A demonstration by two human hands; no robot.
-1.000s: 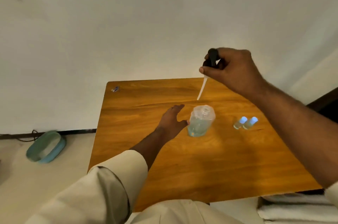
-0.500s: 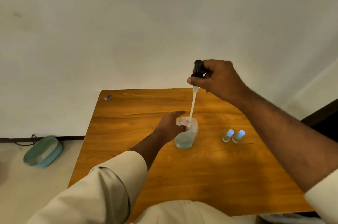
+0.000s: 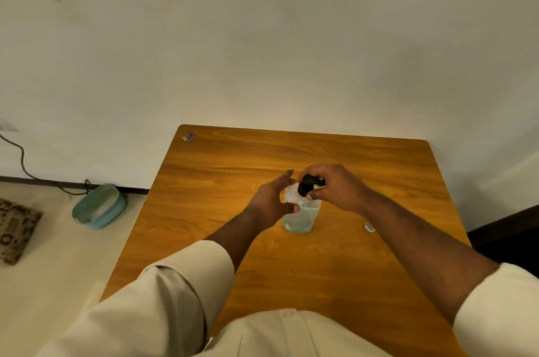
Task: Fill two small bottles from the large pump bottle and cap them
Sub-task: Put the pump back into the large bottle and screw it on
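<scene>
The large clear pump bottle (image 3: 302, 215), holding pale blue liquid, stands upright near the middle of the wooden table (image 3: 335, 263). My left hand (image 3: 272, 200) holds its upper part, thumb across the front and fingers behind. My right hand (image 3: 335, 187) grips the black pump head (image 3: 306, 185) at the bottle's mouth; the dip tube is hidden inside. Only the edge of one small bottle (image 3: 369, 227) shows to the right, beside my right forearm. The other small bottle is hidden.
A small object (image 3: 188, 137) lies at the table's far left corner. On the floor to the left are a teal basin (image 3: 99, 206), a cable (image 3: 23, 161) and a patterned mat (image 3: 14, 231). Dark furniture (image 3: 510, 228) stands at the right.
My right hand has come down with the pump, and its tube has gone into the large bottle. My left hand has moved from beside the bottle to holding it.
</scene>
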